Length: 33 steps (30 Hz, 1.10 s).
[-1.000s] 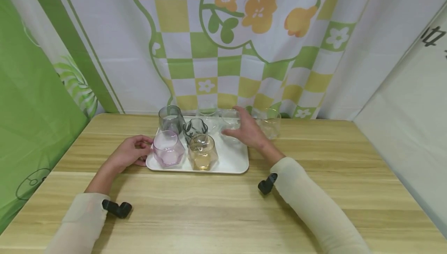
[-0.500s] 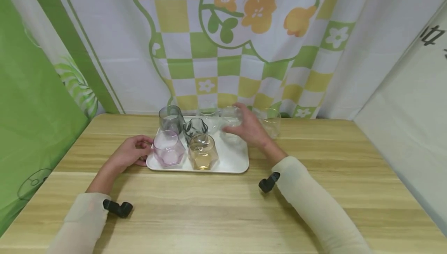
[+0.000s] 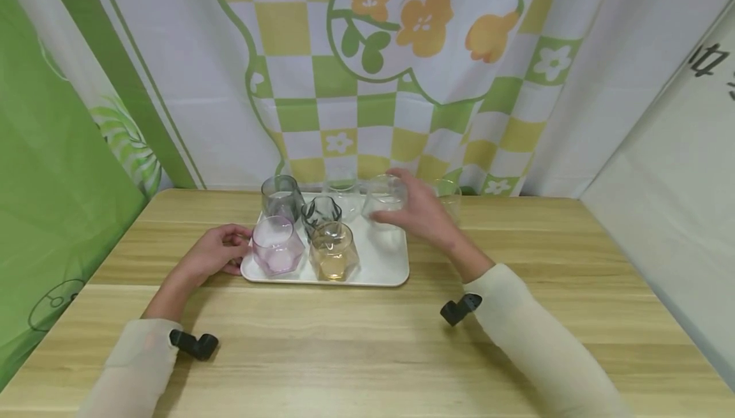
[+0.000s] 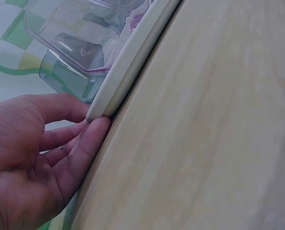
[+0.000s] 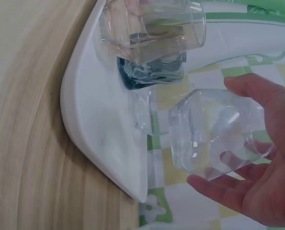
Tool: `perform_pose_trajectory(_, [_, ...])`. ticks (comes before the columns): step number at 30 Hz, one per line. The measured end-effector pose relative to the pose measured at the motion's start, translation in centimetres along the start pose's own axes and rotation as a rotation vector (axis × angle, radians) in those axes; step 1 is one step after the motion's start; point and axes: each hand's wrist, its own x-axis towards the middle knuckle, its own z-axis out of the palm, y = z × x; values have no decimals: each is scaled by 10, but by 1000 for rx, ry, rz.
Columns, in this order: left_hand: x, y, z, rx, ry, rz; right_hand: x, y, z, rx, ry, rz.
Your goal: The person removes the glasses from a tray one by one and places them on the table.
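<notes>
My right hand (image 3: 422,210) grips a clear glass (image 5: 211,132) with an angular base, thumb on one side and fingers on the other. In the right wrist view the glass is apart from the white tray (image 3: 379,268). At the tray's left edge, my left hand (image 3: 214,253) pinches the rim between thumb and fingers. Nearest it stands a pink glass (image 3: 278,249), with an amber glass (image 3: 334,255) to its right. Behind these are a dark wavy glass (image 3: 320,214), a smoky grey glass (image 3: 281,200) and another clear glass (image 3: 343,201).
One more clear glass (image 3: 450,196) stands right of the tray, partly hidden behind my right hand. A patterned curtain (image 3: 339,111) hangs along the back edge of the wooden table (image 3: 344,348). A pale wall (image 3: 677,169) borders the right side.
My right hand and the clear glass in it have moved slightly to the right. The left hand, tray and other glasses have stayed in place.
</notes>
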Motion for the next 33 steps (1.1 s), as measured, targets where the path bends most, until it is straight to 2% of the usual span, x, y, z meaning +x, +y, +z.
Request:
perform_pose_trajectory(7, [1, -1, 0, 6, 5, -7, -18, -2, -20, -6, -5, -15])
perform_pose_trajectory(15, [1, -1, 0, -5, 6, -3, -38, 9, -47, -13, -1, -7])
perform_pose_trajectory(25, [1, -2, 1, -12, 7, -3, -55, 31, -80, -75, 8, 63])
perform_pose_trajectory(33, [2, -3, 0, -22, 2, -5, -63, 43, -102, -111, 46, 103])
